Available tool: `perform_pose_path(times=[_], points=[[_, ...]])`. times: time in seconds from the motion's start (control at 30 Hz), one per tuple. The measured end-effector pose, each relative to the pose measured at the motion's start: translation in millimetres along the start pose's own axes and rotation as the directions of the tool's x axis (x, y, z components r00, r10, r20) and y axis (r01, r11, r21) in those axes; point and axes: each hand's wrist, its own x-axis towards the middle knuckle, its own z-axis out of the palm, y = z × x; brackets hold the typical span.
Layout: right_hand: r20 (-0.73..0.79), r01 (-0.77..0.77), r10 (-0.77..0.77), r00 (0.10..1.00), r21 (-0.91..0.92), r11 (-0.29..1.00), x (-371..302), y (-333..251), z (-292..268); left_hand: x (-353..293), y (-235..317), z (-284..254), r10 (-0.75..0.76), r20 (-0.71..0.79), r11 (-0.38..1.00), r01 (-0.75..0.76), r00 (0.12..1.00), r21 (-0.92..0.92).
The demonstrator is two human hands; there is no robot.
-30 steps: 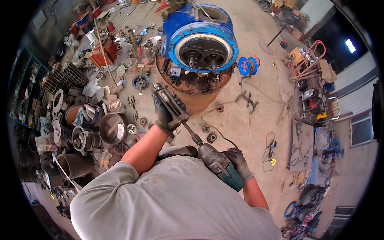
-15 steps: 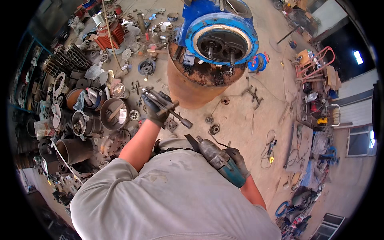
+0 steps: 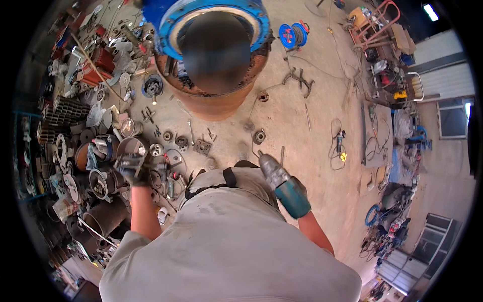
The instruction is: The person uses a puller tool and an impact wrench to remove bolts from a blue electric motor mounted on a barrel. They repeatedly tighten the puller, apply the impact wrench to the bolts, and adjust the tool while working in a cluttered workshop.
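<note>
My left hand (image 3: 132, 168), in a dark glove, grips a grey metal part and hangs low on the left over a heap of round metal parts (image 3: 103, 173). At waist height on the right, my right hand (image 3: 294, 199) in a teal glove is closed on a grey power tool (image 3: 271, 170) whose nose points up toward the floor ahead. A large rusty cylinder with a blue flange (image 3: 214, 98) stands in front of me, apart from both hands. My grey shirt hides the floor at my feet.
Loose bolts, rings and small fittings (image 3: 201, 146) lie on the concrete between me and the cylinder. A blue cable reel (image 3: 294, 36) sits at the back. Cables and a small tool (image 3: 339, 143) lie to the right, and a cluttered bench (image 3: 377, 136) stands beyond them.
My left hand has swung down and to the left, away from the cylinder, toward the parts heap. My right hand with the power tool has moved out to the right.
</note>
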Motion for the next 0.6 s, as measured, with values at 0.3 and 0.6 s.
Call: perform_pose_path(times=[0.3, 0.6], points=[[-0.303, 0.261, -0.043, 0.952, 0.732, 0.629, 108, -40, -75, -67, 28, 7, 0.028, 0.325, -0.944, -0.081, 0.945, 0.319], [-0.855, 0.796, -0.272, 0.441, 0.513, -0.321, 275, -185, -308, -110, 0, 51, 0.088, 0.213, -0.995, 0.094, 0.973, -0.019]])
